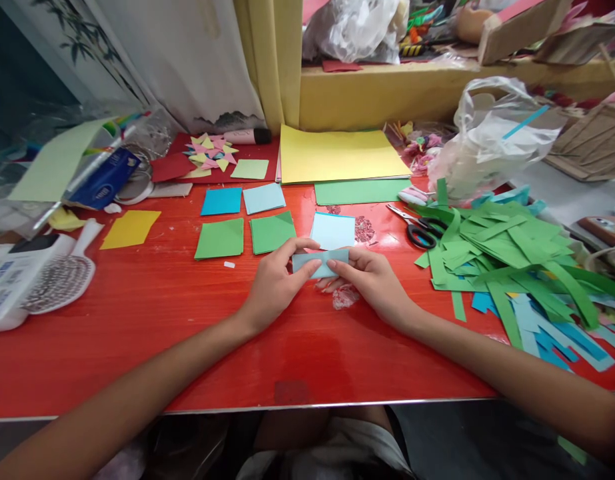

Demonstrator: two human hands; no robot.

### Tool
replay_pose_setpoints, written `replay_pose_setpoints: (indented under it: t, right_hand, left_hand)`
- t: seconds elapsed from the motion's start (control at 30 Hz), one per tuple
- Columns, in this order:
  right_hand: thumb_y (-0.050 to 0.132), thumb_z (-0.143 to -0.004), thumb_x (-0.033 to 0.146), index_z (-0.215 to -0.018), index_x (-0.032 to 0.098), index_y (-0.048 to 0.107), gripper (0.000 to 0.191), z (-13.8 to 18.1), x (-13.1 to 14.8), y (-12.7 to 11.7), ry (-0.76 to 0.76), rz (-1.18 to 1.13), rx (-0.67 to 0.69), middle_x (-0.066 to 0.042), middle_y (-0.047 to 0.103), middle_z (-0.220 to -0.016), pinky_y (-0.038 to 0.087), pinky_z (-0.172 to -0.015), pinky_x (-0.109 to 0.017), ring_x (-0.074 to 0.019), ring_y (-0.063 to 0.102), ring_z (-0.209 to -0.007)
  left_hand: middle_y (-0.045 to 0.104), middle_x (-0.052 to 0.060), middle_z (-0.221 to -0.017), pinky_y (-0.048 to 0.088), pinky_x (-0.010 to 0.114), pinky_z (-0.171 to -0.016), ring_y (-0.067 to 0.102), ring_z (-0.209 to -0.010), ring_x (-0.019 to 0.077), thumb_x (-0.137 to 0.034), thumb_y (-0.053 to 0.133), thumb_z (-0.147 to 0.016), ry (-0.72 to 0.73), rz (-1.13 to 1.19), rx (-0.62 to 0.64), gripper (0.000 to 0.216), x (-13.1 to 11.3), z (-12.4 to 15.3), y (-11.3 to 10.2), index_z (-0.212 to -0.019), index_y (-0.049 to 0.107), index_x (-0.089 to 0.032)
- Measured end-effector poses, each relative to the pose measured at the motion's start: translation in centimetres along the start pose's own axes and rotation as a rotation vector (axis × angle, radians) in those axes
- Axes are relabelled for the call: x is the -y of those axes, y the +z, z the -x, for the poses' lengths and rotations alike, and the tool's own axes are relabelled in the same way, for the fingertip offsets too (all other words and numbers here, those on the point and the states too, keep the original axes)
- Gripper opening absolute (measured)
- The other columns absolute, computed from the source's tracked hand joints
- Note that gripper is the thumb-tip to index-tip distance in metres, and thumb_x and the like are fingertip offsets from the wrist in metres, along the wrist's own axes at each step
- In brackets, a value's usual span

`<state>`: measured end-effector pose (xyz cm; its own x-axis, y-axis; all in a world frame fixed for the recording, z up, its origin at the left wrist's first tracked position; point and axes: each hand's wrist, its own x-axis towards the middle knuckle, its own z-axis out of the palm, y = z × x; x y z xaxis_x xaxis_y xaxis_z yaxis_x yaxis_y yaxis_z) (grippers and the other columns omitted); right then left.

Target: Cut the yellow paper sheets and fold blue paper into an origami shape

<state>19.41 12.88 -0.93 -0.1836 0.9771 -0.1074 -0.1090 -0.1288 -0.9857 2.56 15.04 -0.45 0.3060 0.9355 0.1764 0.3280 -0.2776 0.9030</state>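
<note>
The left hand (277, 285) and right hand (380, 283) pinch the pale-blue paper (323, 256) by its ends over the desk (137, 307), thumbs nearly meeting, likely for even pressure. Green squares (220, 239) lie within reach; scissors (408, 221) and scraps (507, 240) sit right, seemingly kept aside.

A red table (187, 360) bears green paper squares (219, 239), scissors (411, 223), a hairbrush (62, 283) and heaped green strips (512, 240).
</note>
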Motion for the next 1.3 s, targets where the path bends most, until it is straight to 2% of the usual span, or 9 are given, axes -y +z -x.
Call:
replay_pose_setpoints:
  t: [0.13, 0.2, 0.37, 0.43, 0.57, 0.73, 0.9, 1.1, 1.3]
  right_hand:
    - [0.063, -0.081, 0.041, -0.082, 0.017, 0.06, 0.025, 0.28, -0.17, -0.02, 0.048, 0.11, 0.081, -0.004, 0.07, -0.076, 0.056, -0.055, -0.023, -0.0162, 0.07, -0.072]
    - [0.063, -0.081, 0.04, -0.08, 0.016, 0.06, 0.024, 0.34, -0.2, 0.01, 0.034, 0.134, 0.062, -0.003, 0.068, -0.074, 0.053, -0.052, -0.022, -0.0157, 0.068, -0.072]
    - [0.066, -0.08, 0.034, -0.081, 0.017, 0.063, 0.017, 0.12, -0.07, 0.03, -0.044, -0.018, -0.047, -0.001, 0.067, -0.078, 0.054, -0.07, -0.025, -0.0124, 0.065, -0.073]
    - [0.068, -0.079, 0.033, -0.081, 0.017, 0.064, 0.017, 0.01, 0.0, -0.02, -0.059, -0.057, -0.068, -0.001, 0.067, -0.079, 0.053, -0.072, -0.025, -0.0119, 0.064, -0.073]
    - [0.068, -0.078, 0.034, -0.078, 0.016, 0.062, 0.019, 0.0, 0.07, -0.22, -0.05, 0.015, -0.059, 0.0, 0.061, -0.071, 0.047, -0.058, -0.022, -0.0092, 0.056, -0.062]
    - [0.064, -0.08, 0.037, -0.079, 0.016, 0.059, 0.022, 0.29, 0.02, -0.22, -0.009, 0.137, 0.102, 0.003, 0.054, -0.063, 0.04, -0.048, -0.021, -0.0072, 0.049, -0.053]
    - [0.069, -0.075, 0.037, -0.076, 0.016, 0.058, 0.023, 0.21, 0.11, 0.04, 0.0, 0.051, -0.006, 0.005, 0.049, -0.058, 0.036, -0.046, -0.02, -0.0064, 0.045, -0.051]
    - [0.07, -0.075, 0.038, -0.076, 0.016, 0.059, 0.025, -0.13, 0.36, -0.07, 0.059, -0.105, -0.043, 0.003, 0.055, -0.061, 0.038, -0.041, -0.019, -0.0057, 0.047, -0.047]
    - [0.067, -0.077, 0.042, -0.074, 0.017, 0.056, 0.028, -0.03, 0.31, -0.25, 0.072, 0.056, 0.031, 0.005, 0.049, -0.055, 0.035, -0.037, -0.019, -0.0054, 0.043, -0.042]
  left_hand:
    - [0.062, 0.0, -0.08, 0.044, 0.027, -0.073, 0.056, -0.079, 0.0142, -0.03, 0.059, -0.085, 0.089, -0.088, 0.036, 0.012, -0.04, 0.06, -0.01, -0.08, 0.061, -0.02]
    - [0.061, 0.0, -0.075, 0.043, 0.026, -0.072, 0.055, -0.076, 0.0134, -0.03, 0.058, -0.086, 0.1, -0.096, 0.024, 0.014, -0.12, 0.15, 0.04, -0.076, 0.06, -0.019]
    - [0.059, -0.001, -0.079, 0.043, 0.024, -0.069, 0.053, -0.073, 0.011, -0.03, 0.056, -0.087, 0.01, 0.021, 0.006, 0.013, -0.39, 0.26, 0.04, -0.079, 0.058, -0.019]
    - [0.058, -0.001, -0.078, 0.042, 0.024, -0.068, 0.052, -0.072, 0.0108, -0.029, 0.056, -0.086, 0.006, 0.052, 0.024, 0.013, -0.38, 0.17, -0.02, -0.079, 0.056, -0.018]
    - [0.054, -0.001, -0.075, 0.041, 0.024, -0.068, 0.05, -0.072, 0.0113, -0.029, 0.057, -0.084, 0.003, 0.063, 0.093, 0.015, -0.24, -0.08, -0.16, -0.075, 0.052, -0.018]
    - [0.055, -0.001, -0.076, 0.041, 0.024, -0.068, 0.05, -0.072, 0.0118, -0.033, 0.055, -0.086, -0.031, 0.088, 0.104, 0.017, -0.28, -0.14, -0.12, -0.077, 0.055, -0.018]
    - [0.054, -0.002, -0.075, 0.041, 0.023, -0.069, 0.048, -0.072, 0.0105, -0.03, 0.054, -0.087, 0.011, 0.086, 0.043, 0.016, -0.31, -0.04, -0.05, -0.075, 0.054, -0.018]
    - [0.054, -0.001, -0.075, 0.04, 0.024, -0.07, 0.048, -0.072, 0.0112, -0.03, 0.055, -0.085, -0.015, 0.14, -0.005, 0.016, -0.3, -0.11, -0.19, -0.075, 0.054, -0.018]
    - [0.05, -0.001, -0.072, 0.037, 0.025, -0.064, 0.044, -0.068, 0.0116, -0.024, 0.05, -0.083, -0.064, 0.085, 0.108, 0.012, -0.33, -0.33, -0.27, -0.073, 0.051, -0.018]
